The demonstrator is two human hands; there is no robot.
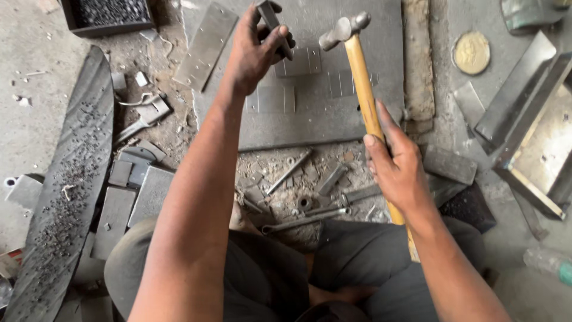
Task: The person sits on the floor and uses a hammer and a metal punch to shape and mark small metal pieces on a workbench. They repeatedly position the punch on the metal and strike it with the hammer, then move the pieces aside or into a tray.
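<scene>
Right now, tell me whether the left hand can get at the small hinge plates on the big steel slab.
Probably yes: the left hand hovers right over the hinge plates, nothing between, though its fingers already grip a dark metal punch.

Count: 1 hammer point(360, 83), 1 punch bar point(273, 24), 1 large steel plate point(310, 119), approx. 4 small hinge plates point(277, 98) on it, 1 round brass disc point(471, 52), 1 black tray point(107, 16).
</scene>
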